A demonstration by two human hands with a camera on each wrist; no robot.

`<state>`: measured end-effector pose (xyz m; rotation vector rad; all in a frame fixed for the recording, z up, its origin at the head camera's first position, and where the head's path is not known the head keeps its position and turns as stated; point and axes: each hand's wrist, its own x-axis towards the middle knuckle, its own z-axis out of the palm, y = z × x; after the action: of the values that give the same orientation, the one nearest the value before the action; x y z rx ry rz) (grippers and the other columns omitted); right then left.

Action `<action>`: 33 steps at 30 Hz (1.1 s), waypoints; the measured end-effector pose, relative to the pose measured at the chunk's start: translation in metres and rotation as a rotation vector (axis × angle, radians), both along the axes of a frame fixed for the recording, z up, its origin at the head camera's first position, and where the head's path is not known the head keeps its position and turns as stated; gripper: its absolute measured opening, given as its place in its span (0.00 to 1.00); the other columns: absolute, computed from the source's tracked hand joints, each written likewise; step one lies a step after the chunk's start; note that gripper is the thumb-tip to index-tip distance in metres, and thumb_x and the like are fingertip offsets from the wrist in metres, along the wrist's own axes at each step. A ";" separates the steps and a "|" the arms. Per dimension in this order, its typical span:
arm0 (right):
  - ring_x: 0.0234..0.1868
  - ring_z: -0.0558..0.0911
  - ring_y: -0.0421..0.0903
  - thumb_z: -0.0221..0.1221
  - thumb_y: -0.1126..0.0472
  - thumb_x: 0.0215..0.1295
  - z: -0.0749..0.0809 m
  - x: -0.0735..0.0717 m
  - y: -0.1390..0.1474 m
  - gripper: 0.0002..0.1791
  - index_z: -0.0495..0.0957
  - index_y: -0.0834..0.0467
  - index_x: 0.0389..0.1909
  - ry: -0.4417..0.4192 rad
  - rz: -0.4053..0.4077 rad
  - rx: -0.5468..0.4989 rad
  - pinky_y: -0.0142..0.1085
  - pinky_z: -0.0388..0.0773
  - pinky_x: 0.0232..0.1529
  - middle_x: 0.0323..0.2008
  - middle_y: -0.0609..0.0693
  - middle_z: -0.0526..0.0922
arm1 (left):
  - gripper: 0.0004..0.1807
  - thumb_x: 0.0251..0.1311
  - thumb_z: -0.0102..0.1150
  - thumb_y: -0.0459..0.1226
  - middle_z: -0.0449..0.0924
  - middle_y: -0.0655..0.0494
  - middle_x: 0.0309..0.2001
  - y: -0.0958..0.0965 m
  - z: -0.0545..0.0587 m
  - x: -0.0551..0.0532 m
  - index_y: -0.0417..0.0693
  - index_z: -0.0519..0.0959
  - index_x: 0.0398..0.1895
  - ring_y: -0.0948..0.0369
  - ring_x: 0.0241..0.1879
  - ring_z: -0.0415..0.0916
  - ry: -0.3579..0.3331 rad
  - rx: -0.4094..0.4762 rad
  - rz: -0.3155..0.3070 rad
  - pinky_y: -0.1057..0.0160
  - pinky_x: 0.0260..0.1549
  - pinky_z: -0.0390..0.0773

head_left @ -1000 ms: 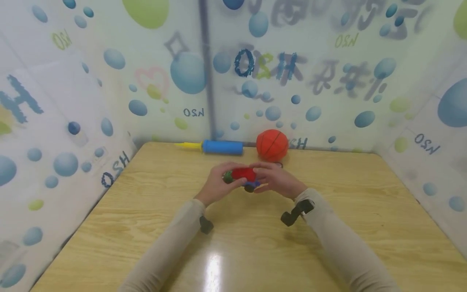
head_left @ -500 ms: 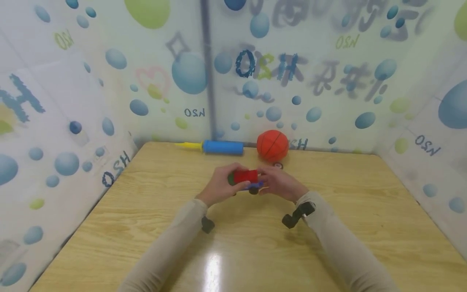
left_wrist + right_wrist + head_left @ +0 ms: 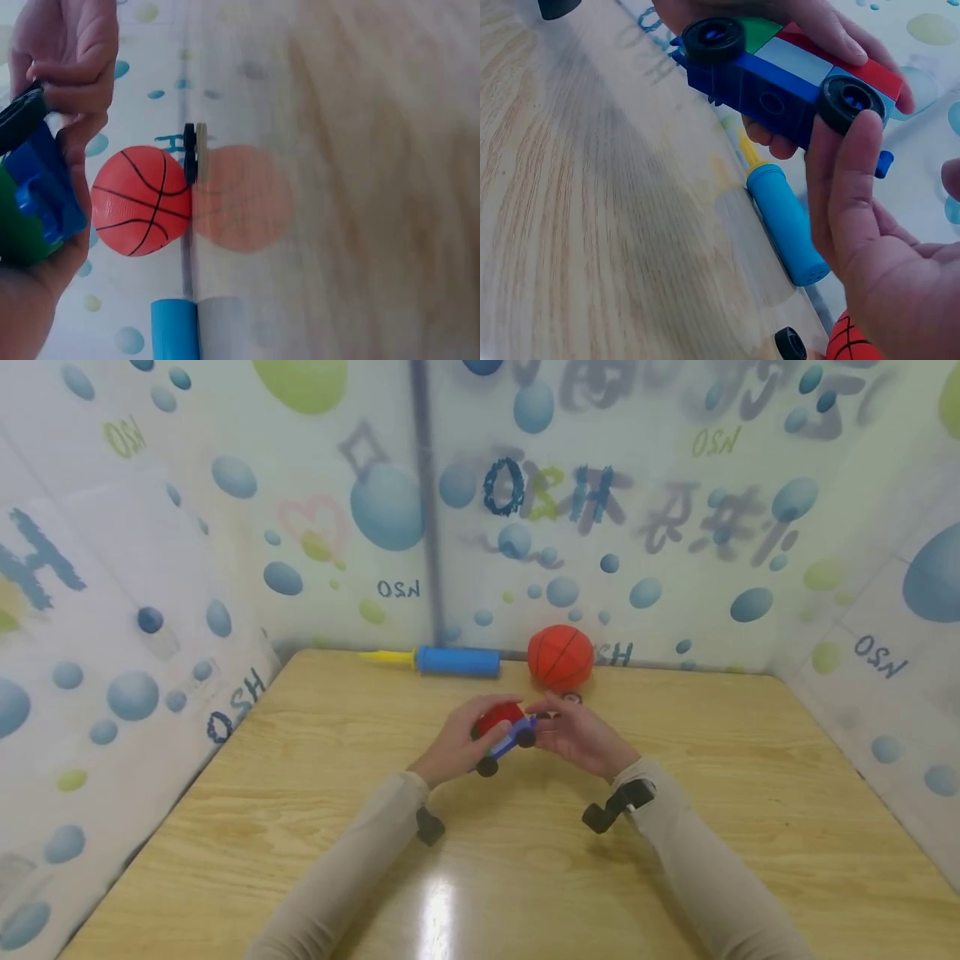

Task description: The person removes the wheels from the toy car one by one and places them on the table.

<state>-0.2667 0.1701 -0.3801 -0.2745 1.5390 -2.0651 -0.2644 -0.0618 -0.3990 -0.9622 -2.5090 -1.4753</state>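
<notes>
My left hand [image 3: 461, 739] grips a toy car [image 3: 512, 739] built from blocks, its thumb on the near side and fingers over the far side. The car has a blue chassis [image 3: 750, 97], red, green and pale blue blocks, and black wheels. It is held tilted above the table, its right end higher. At that end is my right hand [image 3: 581, 739]; its extended fingers [image 3: 855, 165] touch a black wheel [image 3: 851, 103] in the right wrist view, the thumb apart. A loose black wheel [image 3: 572, 698] stands on the table beyond the hands. The car's far side is hidden in the head view.
A red toy basketball [image 3: 561, 657] sits at the table's back edge, just behind the loose wheel. To its left lies a blue hand pump [image 3: 457, 662] with a yellow nozzle. Patterned walls enclose the wooden table [image 3: 300, 777] on the back and both sides.
The toy car has been tilted in my left hand, left end down and right end up, so its blue side and two wheels show. My right hand has shifted slightly right.
</notes>
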 end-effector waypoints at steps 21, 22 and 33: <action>0.43 0.84 0.46 0.55 0.58 0.74 0.002 0.007 -0.005 0.20 0.73 0.54 0.64 0.447 -0.157 0.361 0.36 0.83 0.44 0.48 0.57 0.84 | 0.23 0.79 0.41 0.46 0.72 0.46 0.65 0.008 0.003 0.002 0.69 0.60 0.74 0.47 0.55 0.81 -0.294 0.213 0.020 0.50 0.52 0.83; 0.41 0.84 0.46 0.56 0.59 0.73 0.002 0.008 -0.007 0.20 0.73 0.54 0.64 0.472 -0.163 0.377 0.36 0.83 0.43 0.47 0.58 0.84 | 0.23 0.79 0.41 0.46 0.72 0.45 0.64 0.008 0.002 0.002 0.69 0.60 0.74 0.46 0.52 0.83 -0.305 0.225 0.017 0.50 0.50 0.84; 0.32 0.81 0.44 0.59 0.65 0.70 -0.001 0.009 -0.013 0.17 0.79 0.56 0.58 0.597 -0.214 0.413 0.33 0.80 0.34 0.40 0.59 0.85 | 0.19 0.79 0.41 0.46 0.69 0.43 0.64 0.013 0.004 0.005 0.66 0.58 0.68 0.51 0.49 0.83 -0.463 0.297 -0.063 0.53 0.48 0.85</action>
<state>-0.2579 0.1573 -0.3810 -0.6287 2.3974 -1.8423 -0.2596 -0.0490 -0.3949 -0.7204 -2.4353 -2.2320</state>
